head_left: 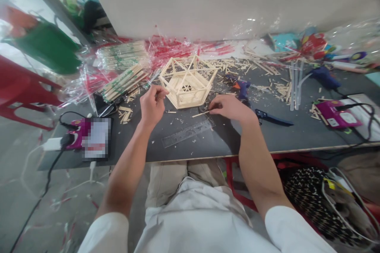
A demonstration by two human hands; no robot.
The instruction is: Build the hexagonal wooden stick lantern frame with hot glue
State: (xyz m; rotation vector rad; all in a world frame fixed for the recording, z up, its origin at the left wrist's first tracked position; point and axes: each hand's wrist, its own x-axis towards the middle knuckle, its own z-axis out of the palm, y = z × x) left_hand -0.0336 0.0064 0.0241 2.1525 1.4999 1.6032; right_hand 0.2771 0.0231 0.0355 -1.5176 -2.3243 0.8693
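Note:
A hexagonal frame of pale wooden sticks [187, 82] stands on the dark table [225, 142] in front of me. My left hand [152, 104] hovers just left of it, fingers pinched together on a thin stick near the frame's left corner. Resting on the table right of the frame, my right hand [228, 106] pinches the end of a short wooden stick [199, 114] that lies flat. A clear ruler [187, 132] lies between my forearms.
Packs of chopsticks in plastic [124, 77] lie at back left. A blue glue gun [242, 87], a dark cutter [273, 118], loose stick offcuts [279, 87], purple power strips [335, 114] with cables and a second one [77, 133] crowd the table. A red chair [20, 91] stands left.

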